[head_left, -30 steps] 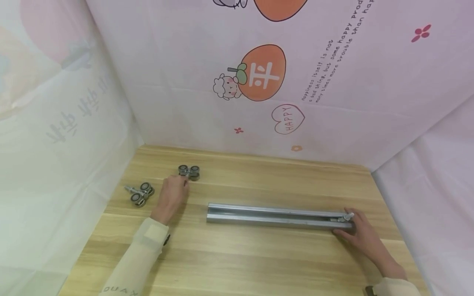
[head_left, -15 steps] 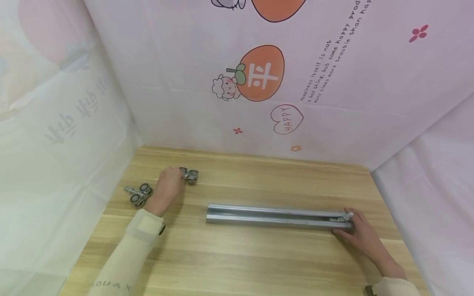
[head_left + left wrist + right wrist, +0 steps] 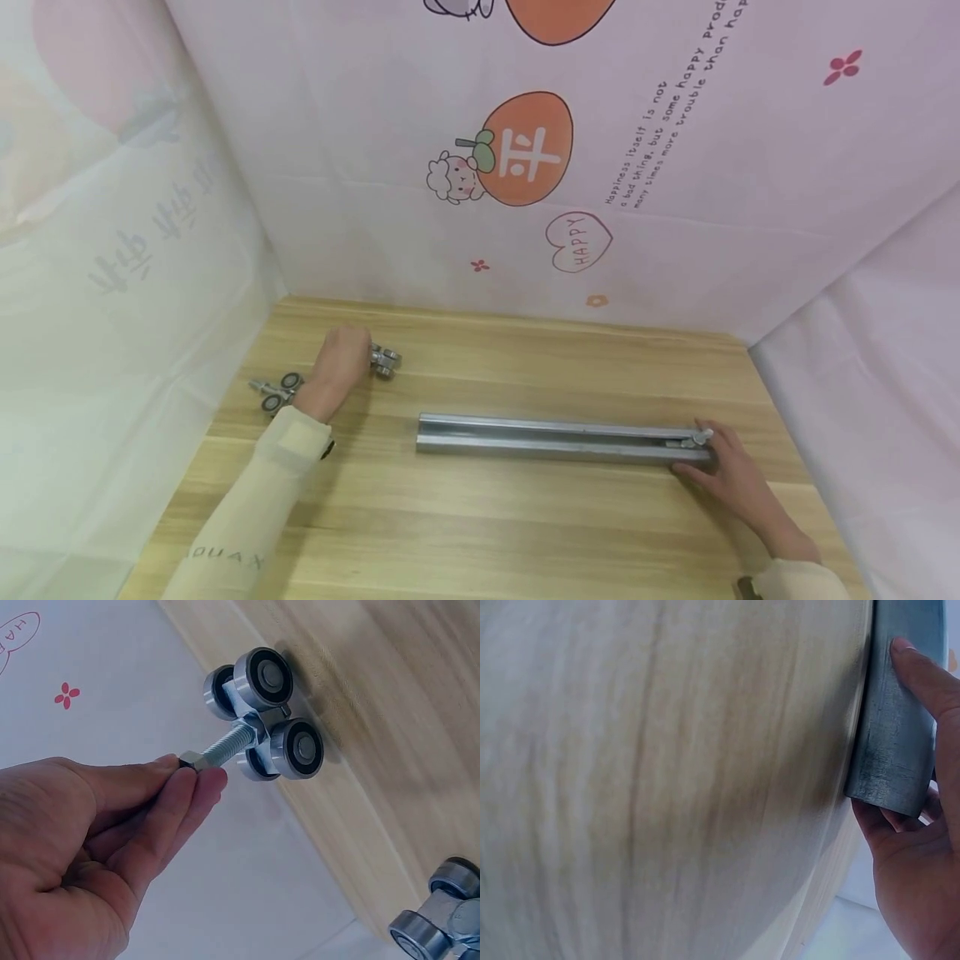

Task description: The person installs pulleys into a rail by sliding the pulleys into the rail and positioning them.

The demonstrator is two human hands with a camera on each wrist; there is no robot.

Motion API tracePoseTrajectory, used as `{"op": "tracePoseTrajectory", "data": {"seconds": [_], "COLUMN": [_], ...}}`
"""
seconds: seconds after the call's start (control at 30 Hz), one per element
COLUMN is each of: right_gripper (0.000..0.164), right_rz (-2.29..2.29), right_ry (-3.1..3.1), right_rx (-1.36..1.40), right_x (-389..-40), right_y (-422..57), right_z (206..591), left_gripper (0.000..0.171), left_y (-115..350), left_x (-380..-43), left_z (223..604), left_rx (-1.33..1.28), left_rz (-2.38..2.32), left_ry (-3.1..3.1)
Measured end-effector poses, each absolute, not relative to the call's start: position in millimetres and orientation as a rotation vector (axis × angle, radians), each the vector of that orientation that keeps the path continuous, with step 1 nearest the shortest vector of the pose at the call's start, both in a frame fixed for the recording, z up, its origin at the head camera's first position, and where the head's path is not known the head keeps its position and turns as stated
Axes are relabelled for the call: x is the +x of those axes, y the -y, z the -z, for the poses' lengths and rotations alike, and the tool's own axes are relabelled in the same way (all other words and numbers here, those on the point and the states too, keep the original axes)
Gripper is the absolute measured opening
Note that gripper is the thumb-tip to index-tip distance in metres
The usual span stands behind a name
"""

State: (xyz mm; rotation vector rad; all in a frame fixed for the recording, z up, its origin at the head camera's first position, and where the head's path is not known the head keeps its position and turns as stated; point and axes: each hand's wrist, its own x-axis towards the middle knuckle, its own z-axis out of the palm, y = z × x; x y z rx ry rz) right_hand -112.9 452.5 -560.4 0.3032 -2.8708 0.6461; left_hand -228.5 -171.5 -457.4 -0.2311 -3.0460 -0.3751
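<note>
My left hand [image 3: 344, 360] pinches the nut end of a threaded bolt on a four-wheeled trolley roller [image 3: 262, 712]. Thumb and fingertips meet on the nut [image 3: 193, 760], with the wheels pointing away from the hand. At the right, my right hand [image 3: 731, 475] grips the end of a slotted metal track [image 3: 555, 439], thumb on the near side and fingers round the far side. A roller's bolt [image 3: 699, 438] sticks up out of the slot at that end. In the right wrist view the thumb lies along the track's grey wall [image 3: 896, 735].
A second trolley roller [image 3: 272, 403] lies on the wooden table [image 3: 525, 533], left of my left hand and partly behind the wrist. Printed cloth [image 3: 360, 233] hangs as walls at the back and both sides.
My left hand has shifted slightly left and back, and the roller it pinches has turned. The right hand and the track stay nearly where they were.
</note>
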Motion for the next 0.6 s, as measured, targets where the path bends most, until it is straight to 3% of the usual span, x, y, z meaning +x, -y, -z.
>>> {"op": "tracePoseTrajectory", "data": {"seconds": [0.6], "right_gripper": [0.094], "right_rz": [-0.651], "right_ry": [2.860], "right_rx": [0.307], "right_x": [-112.6], "right_y": [-451.7], "right_z": [560.6], "left_gripper": [0.023], "left_y": [168.3], "left_x": [-257.0], "left_z": [450.8], "left_rx": [-0.478], "left_rz": [0.278], "left_ry": [3.108]}}
